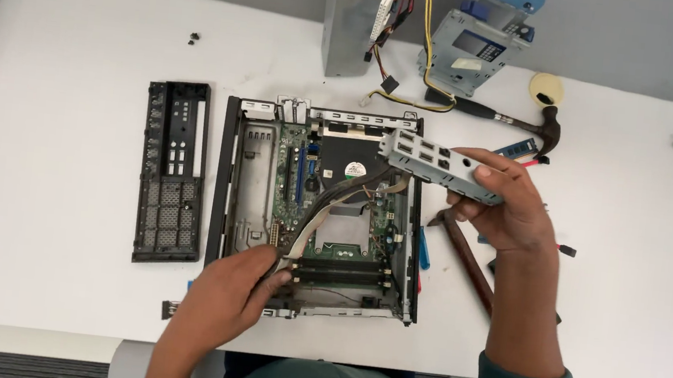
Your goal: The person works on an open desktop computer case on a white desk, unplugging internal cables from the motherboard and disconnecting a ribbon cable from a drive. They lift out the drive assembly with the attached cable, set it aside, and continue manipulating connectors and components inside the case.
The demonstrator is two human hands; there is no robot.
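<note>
stripping well along: right hand [509, 211] pinches the freed metal port panel [439, 165] above the open computer case [319, 212] mid-counter, left hand [229, 294] clamped on the ribbon cable [326, 209]. front bezel [174, 172] lies left, power supply [354, 20] far; motherboard [335, 205] remains inside.

bare matt metal bracket [437, 163]; black perforated plastic panel [173, 172]; smooth white matt table [57, 151]; wooden-handled hammer [470, 266].

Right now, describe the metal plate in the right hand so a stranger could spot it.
Start at the open computer case mid-table. Above its right edge, the right hand holds a silvery plate. Unlike the black panel lying left, it is pale, raised, with rectangular cutouts.
</note>
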